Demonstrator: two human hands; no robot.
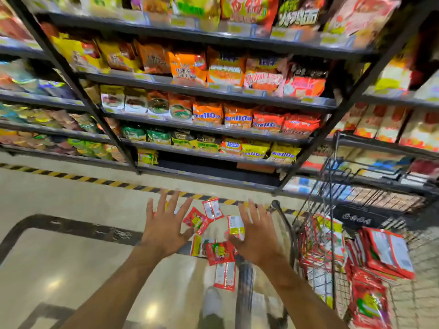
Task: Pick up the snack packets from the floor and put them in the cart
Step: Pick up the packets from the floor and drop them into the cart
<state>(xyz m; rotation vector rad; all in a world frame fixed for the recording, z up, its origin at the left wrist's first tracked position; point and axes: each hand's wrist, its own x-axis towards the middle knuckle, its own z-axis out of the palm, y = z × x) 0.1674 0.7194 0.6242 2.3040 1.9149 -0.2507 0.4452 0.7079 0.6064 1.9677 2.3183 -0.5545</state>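
Note:
Several small red and yellow snack packets point(213, 236) lie scattered on the glossy floor in front of the shelf. My left hand point(166, 224) hovers over their left side, fingers spread, holding nothing. My right hand point(256, 233) hovers over their right side, also spread and empty; it partly hides one packet point(234, 224). The black wire cart point(332, 233) stands at the right and holds several red packets point(384, 252).
A tall shelf rack point(209, 134) full of snack bags stands just behind the packets. A yellow-black hazard stripe point(95, 180) runs along its base. My shoe point(211, 302) and trouser leg point(244, 286) show below the packets. Beige floor point(71, 269) extends left.

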